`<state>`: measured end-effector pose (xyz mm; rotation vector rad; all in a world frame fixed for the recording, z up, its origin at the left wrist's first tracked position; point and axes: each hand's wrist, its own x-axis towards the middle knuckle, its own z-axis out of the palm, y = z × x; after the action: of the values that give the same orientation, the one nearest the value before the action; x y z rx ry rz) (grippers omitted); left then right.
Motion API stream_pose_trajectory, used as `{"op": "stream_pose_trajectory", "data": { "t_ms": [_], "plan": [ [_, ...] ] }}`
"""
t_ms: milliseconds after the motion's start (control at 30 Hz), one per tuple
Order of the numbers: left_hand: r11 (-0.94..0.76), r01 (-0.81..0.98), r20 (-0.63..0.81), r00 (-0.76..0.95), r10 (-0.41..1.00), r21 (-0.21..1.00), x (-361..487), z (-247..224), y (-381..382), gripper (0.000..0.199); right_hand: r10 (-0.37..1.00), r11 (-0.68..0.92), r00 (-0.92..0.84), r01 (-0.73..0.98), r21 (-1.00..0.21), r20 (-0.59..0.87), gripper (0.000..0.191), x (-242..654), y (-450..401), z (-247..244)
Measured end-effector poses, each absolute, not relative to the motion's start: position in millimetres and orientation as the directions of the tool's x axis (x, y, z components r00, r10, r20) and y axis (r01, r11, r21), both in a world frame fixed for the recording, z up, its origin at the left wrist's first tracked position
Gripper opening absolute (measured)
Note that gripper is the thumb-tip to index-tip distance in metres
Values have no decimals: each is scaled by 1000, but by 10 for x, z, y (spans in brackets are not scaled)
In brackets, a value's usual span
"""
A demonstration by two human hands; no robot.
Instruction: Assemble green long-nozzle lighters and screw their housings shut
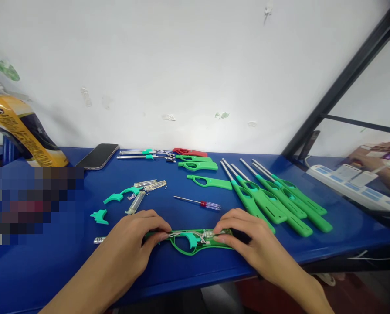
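Left hand: left hand (137,237) has thumb and forefinger pinched on the neck of the open green shell (199,249), probably so the thin wires (201,237) stay put
Right hand: right hand (247,233) grips the handle end, fingertips over the clear tank (209,234), I'd guess to stop it popping out
Open shell: lying along the front of the counter (162,270) between both hands, insides up, so you can see the turquoise trigger (191,240) by the loop; a metal tip (99,240) pokes out past the left hand
Screwdriver: just behind the shell, screwdriver (211,205) lies handle to the right, handy for a quick grab imo
Spare bits: loose turquoise triggers (114,198) and clear tanks (136,203) to the left, looks like sorted by kind
Lighters: green lighters (299,227) fanned out on the right, nozzles facing the wall, probably kept apart from the loose stuff
Back row: metal rods (136,156) next to red and green handle pieces (214,182), out of the way
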<state>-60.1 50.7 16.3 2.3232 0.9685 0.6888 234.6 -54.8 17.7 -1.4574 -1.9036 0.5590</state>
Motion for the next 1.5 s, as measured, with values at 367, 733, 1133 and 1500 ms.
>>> {"op": "stream_pose_trajectory", "data": {
  "t_ms": [367,733,1133,1500],
  "plan": [
    [-596,483,192,651,734,642,-577,204,489,33,959,278,-152,677,-681,240,8,2359,-539,160],
    [-620,461,196,680,707,635,-597,189,507,30,959,276,-149,673,-686,240,8,2348,-555,170],
    [-642,465,220,679,700,610,-582,186,502,32,966,255,-153,707,-660,210,11,2329,-580,246],
    [-640,492,211,672,710,590,-601,156,505,27,902,298,-247,950,-98,353,34,2750,65,506]
  ]
}}
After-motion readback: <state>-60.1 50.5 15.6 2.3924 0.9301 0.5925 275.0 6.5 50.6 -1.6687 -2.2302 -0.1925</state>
